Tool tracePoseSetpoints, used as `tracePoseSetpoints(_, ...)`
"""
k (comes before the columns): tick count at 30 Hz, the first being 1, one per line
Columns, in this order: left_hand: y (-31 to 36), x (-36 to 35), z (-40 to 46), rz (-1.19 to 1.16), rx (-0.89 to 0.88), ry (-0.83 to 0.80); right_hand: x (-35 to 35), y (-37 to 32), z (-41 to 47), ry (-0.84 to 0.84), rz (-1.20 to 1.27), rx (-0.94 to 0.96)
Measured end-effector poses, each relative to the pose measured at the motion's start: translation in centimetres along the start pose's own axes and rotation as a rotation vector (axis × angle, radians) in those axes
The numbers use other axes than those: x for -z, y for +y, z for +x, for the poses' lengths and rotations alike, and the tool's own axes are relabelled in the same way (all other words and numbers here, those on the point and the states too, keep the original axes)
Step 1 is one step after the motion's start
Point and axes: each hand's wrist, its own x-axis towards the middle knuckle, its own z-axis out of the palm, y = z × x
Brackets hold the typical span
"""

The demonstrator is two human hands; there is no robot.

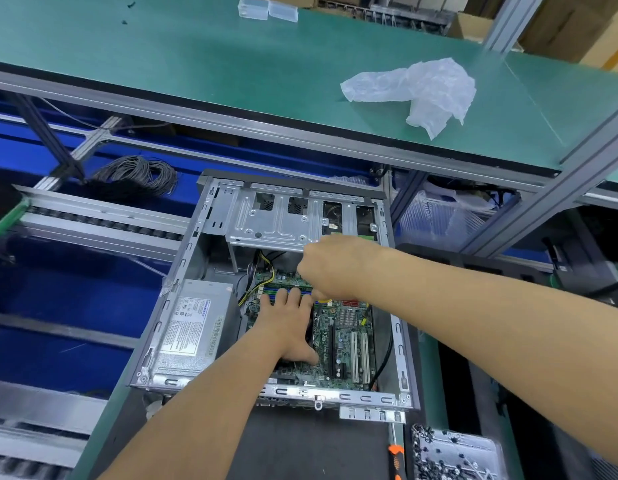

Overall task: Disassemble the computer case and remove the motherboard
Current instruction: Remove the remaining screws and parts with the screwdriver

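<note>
The motherboard point(338, 327) lies inside the open computer case point(182, 271), directly beneath both hands. The left hand point(288, 320) presses flat on the board, fingers extended. The right hand point(330, 268), just beyond it, is curled around a yellow-tipped tool point(324, 301). The power supply point(193, 327) sits left of the left hand.

We counted one open grey metal computer case point(401, 344), one green motherboard point(349, 327), one silver power supply point(193, 327), two white expansion slots point(359, 358), two bare hands point(290, 320), one crumpled clear plastic bag point(415, 91), one orange-handled screwdriver point(397, 457).
</note>
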Motion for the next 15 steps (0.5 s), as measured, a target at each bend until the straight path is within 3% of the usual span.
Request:
tracePoseSetpoints(3, 0.0, 0.1, 0.0, -0.011, -0.002, -0.012, 0.0, 0.7, -0.1, 0.046, -0.030, 0.106)
tracePoseSetpoints(5, 0.0, 0.2, 0.0, -0.009, -0.008, -0.012, -0.8, 1.3, 0.0, 0.066, 0.063, 0.015)
tracePoseSetpoints(10, -0.1, 0.6, -0.4, -0.030, -0.030, -0.035, -2.6, 1.0, 0.1, 0.218, 0.633, -0.273)
tracePoseSetpoints(12, -0.3, 1.4, -0.9, -0.239, -0.071, 0.005, -3.0, 0.7, 0.1, 0.343, 0.745, -0.328)
tracePoseSetpoints(15, 0.1, 3.0, -1.6, -0.725, -0.202, 0.318, -3.9, 0.8, 0.3, 0.475, 0.861, -0.389)
